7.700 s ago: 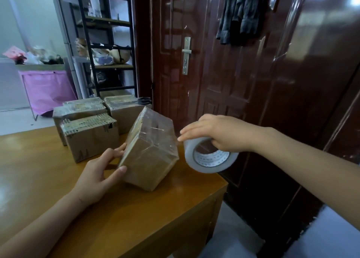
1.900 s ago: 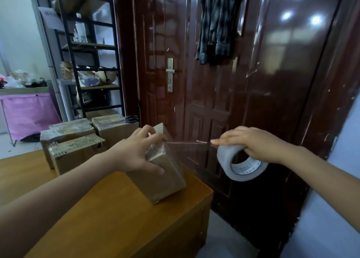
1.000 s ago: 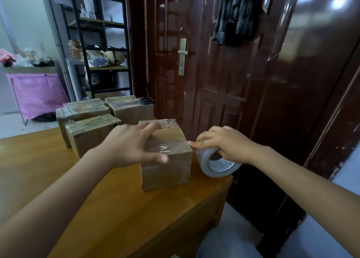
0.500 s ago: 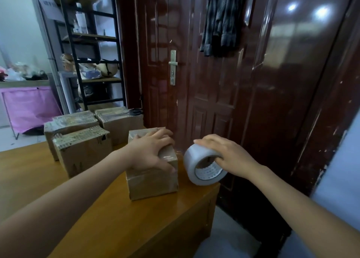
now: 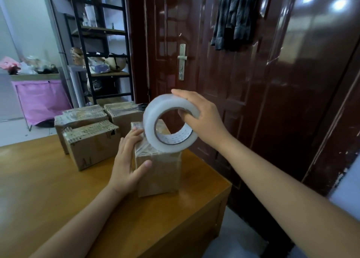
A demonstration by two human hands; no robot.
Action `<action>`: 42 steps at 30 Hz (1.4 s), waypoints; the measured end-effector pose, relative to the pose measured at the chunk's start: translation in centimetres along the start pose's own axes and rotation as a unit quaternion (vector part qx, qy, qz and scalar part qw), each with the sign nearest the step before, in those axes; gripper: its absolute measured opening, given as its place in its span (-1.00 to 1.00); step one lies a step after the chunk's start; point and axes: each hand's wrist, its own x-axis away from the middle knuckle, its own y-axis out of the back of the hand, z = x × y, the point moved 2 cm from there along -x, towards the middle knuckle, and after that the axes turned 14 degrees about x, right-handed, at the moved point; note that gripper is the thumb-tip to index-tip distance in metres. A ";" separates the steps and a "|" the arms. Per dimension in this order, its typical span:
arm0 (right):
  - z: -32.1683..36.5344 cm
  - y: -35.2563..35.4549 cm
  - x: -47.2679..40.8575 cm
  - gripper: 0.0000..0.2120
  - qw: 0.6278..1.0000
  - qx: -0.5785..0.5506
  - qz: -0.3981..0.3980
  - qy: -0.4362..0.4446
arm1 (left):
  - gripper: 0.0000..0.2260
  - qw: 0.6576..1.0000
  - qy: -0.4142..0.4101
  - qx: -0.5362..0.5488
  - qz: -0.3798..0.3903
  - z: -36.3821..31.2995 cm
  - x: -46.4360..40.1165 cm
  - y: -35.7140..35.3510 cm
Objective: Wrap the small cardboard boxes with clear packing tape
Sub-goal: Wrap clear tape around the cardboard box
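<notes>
Boxes first, since they sit furthest left on my feed: 3 cardboard boxes (image 5: pixel 91 141) stand bunched together at the back of the wooden table (image 5: pixel 48 189), their tops crossed with tape. Behind them I can see a pink fabric bin (image 5: pixel 41 100) and a black metal shelf rack (image 5: pixel 101 49) against the pale wall.

Moving right, my left hand (image 5: pixel 127 160) lies against the near-left side of the small box (image 5: pixel 157 172) being wrapped. Its fingers are straight and run up the box's left edge to the top, while the thumb presses on the front face; it steadies the box without curling round it. That box stands upright near the table's right front corner, just in front of the other 3, and glossy film already covers its top.

Next comes the roll of clear packing tape (image 5: pixel 169 125), held on edge with its lower rim touching the top of the small box. My right hand (image 5: pixel 202 119) grips it from the right, fingers laid over the outer surface and the thumb hooked inside the core. I cannot tell from this view whether a strip runs from the roll to the box.

Rightmost is the dark red door (image 5: pixel 233 82) with its metal handle (image 5: pixel 182 62), and a dark plaid garment (image 5: pixel 235 14) hangs on it.
</notes>
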 end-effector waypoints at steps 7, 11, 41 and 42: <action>1.4 -4.5 2.9 -0.41 0.917 -0.314 -0.170 -0.177 | -0.39 0.999 -0.020 0.025 -0.008 0.1 0.1 0.3; 0.7 -4.2 2.5 -0.39 0.948 -0.263 -0.114 -0.136 | -0.53 1.000 -0.024 0.018 -0.008 0.0 0.3 0.9; -10.2 5.8 7.4 -0.10 0.880 0.324 0.347 0.036 | -0.25 0.930 0.080 -0.207 0.292 -5.8 -5.4 1.7; -10.3 5.8 7.5 -0.10 0.880 0.325 0.345 0.030 | -0.17 0.913 0.086 -0.253 0.309 -6.7 -6.2 1.1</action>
